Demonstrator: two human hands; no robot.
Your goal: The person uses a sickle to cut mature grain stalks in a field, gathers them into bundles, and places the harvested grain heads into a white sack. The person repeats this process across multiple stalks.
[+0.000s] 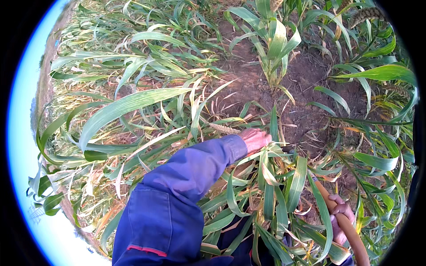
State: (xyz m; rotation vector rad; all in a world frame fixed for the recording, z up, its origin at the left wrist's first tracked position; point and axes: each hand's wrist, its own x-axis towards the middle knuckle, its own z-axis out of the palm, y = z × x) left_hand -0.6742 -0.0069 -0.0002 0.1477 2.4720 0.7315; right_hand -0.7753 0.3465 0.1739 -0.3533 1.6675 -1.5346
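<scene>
My left hand (255, 140) is closed around the leafy stalks of a millet plant (269, 170) near the middle. Its fingertips are partly lost among the leaves. A pale seed head (224, 128) lies just left of that wrist. At the lower right, my right hand (342, 218) wraps round a curved wooden tool handle (327, 195). The handle slants up and left, with a light metal collar (314, 178) at its upper end. Leaves hide most of the tool's head, so its kind cannot be made out for certain.
Dense leaning millet leaves (146, 106) fill the left side. Beyond my left hand, an upright plant (273, 53) grows from bare brown soil (306, 97). More plants with drooping seed heads (367, 16) stand on the right. Dry yellow leaves tangle low down.
</scene>
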